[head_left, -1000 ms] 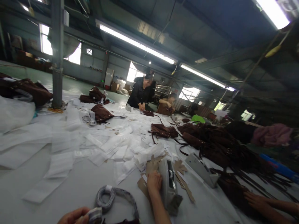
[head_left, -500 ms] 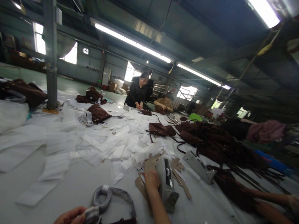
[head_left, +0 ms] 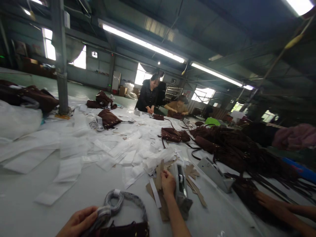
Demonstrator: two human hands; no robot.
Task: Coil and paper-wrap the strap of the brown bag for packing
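In the head view, the left hand was closed around the grey wrapped handle of a brown bag, which lay just right of it at the table's near edge. Beyond it, the right hand rested with curled fingers against the tape dispenser; whether it gripped anything could not be told. Cardboard pieces lay just past the dispenser. A co-worker's hand lay far to the right.
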